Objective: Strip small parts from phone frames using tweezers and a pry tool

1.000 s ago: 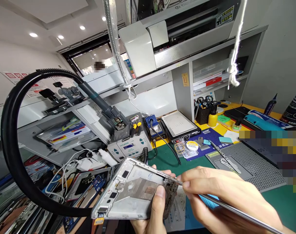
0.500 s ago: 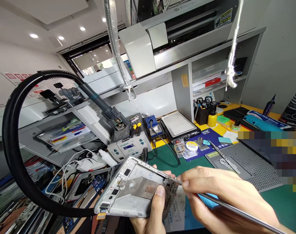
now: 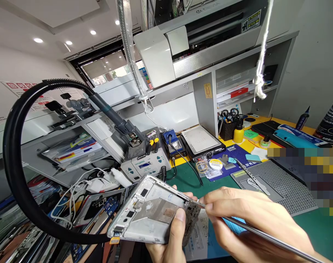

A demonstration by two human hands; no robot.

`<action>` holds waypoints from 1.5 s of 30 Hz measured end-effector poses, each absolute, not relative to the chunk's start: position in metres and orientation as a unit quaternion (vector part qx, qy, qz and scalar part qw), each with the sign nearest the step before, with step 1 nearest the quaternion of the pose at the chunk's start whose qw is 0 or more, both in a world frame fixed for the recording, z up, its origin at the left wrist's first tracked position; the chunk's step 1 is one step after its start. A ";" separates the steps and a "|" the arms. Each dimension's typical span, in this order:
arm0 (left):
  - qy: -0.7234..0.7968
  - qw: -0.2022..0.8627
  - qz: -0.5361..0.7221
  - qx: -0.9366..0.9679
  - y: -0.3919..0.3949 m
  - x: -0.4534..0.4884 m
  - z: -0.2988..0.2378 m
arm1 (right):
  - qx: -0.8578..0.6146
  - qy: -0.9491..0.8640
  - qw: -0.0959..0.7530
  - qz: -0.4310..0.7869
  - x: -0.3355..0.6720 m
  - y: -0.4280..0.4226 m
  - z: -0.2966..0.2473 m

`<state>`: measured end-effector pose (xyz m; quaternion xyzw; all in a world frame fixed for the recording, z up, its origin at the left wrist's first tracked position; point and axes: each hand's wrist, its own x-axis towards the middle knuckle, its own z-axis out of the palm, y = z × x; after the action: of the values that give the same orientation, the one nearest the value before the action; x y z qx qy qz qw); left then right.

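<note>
My left hand (image 3: 177, 233) holds a bare phone frame (image 3: 155, 212) tilted up over the bench, thumb across its inner side and fingers behind. The frame's inside is silvery and worn, and a small orange-ended flex cable (image 3: 114, 240) sticks out at its lower left corner. My right hand (image 3: 245, 215) pinches a long, thin metal tool (image 3: 267, 233), its tip at the frame's right end. Whether the tip touches the frame I cannot tell. A light blue object (image 3: 235, 224) shows partly beneath the right hand; its kind is hidden.
A rework station (image 3: 143, 166) with a black hose (image 3: 10, 160) stands left, near piled phone parts (image 3: 32, 233). Behind is a heating plate (image 3: 202, 140). A perforated grey mat (image 3: 295, 193) carries a knife-like tool (image 3: 252, 175). A yellow bottle (image 3: 238, 133) and pen holder (image 3: 228, 129) stand at back.
The phone frame's left end has shifted very slightly right, with a small change in its tilt. Both hands keep nearly the same positions and grips.
</note>
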<state>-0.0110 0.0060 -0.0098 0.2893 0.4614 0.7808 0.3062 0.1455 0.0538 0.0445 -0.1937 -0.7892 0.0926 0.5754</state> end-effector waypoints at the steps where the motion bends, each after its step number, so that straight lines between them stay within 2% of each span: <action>1: 0.461 0.308 0.779 0.293 0.005 -0.012 -0.010 | -0.197 -0.790 0.573 0.093 0.146 0.054 0.045; 17: 0.477 0.320 0.787 0.224 0.006 -0.003 -0.001 | -0.197 -0.796 0.565 0.093 0.150 0.054 0.046; 29: 0.476 0.332 0.768 0.272 0.005 -0.012 -0.009 | -0.189 -0.804 0.558 0.081 0.146 0.055 0.047; 37: 0.483 0.310 0.798 0.182 0.007 0.007 0.010 | -0.187 -0.803 0.560 0.082 0.147 0.056 0.050; 45: 0.489 0.308 0.793 0.191 0.007 0.010 0.015 | -0.188 -0.791 0.577 0.083 0.147 0.055 0.052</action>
<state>0.0103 0.0065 0.0151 0.1913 0.4893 0.7930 0.3083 0.1474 0.0552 0.0521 -0.1875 -0.7907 0.0827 0.5769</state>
